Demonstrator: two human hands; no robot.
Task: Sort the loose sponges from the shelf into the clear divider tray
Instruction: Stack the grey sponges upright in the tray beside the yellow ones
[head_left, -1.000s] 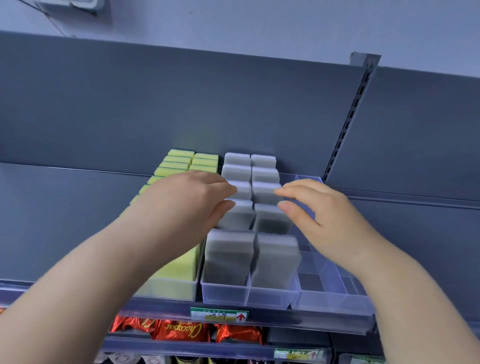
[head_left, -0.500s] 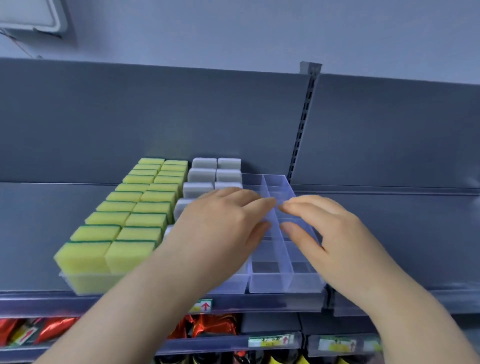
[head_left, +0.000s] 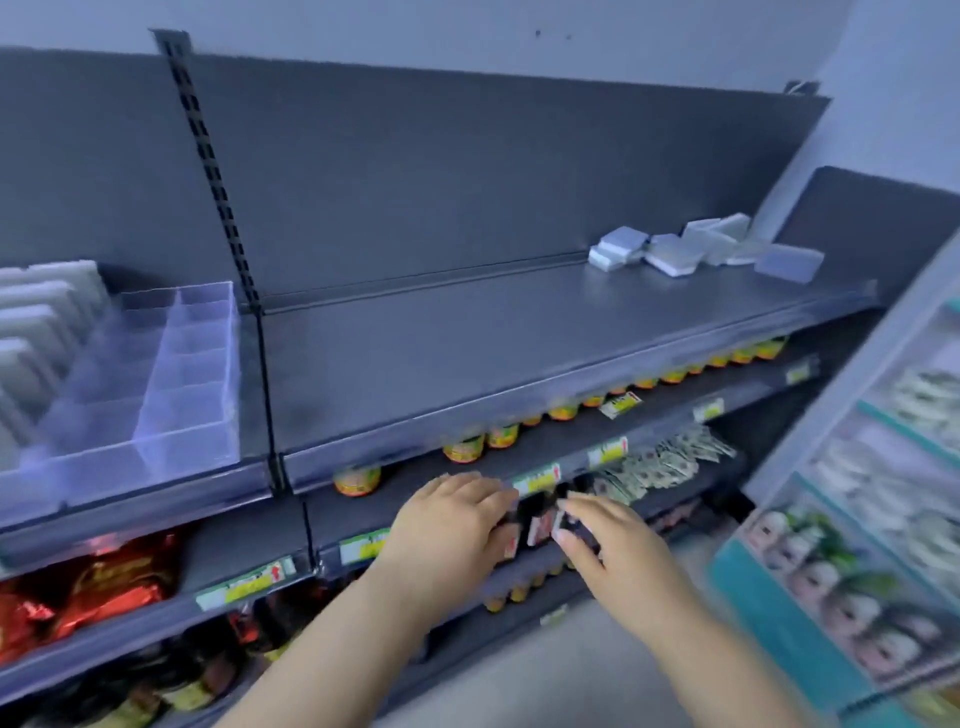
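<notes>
Clear plastic now shows at the left side only. The clear divider tray (head_left: 182, 410), which lay centred under both hands half a second ago, is seen at the left end of the shelf (head_left: 493, 353). Upright grey sponges (head_left: 31, 322) are filed in its leftmost lanes.

The view is swung to the right, so the long dark shelf is laid open. The loose sponges (head_left: 675, 254) are shown heaped at its far right end, near the back panel and well apart from the tray.

Both hands, earlier held over the tray, are now lowered below the shelf edge. They are seen in front of the lower shelves, where orange-lidded jars (head_left: 464, 448) and small dark packets (head_left: 540, 519) are stocked.

The left hand (head_left: 452, 525) is held palm down, its fingers (head_left: 493, 493) nearly straight and close together, and nothing is gripped. The right hand (head_left: 608, 545) is held just beside it, its fingers (head_left: 587, 506) loosely spread, and nothing is held. Whether any fingertip touches the dark packets cannot be told through the blur.
</notes>
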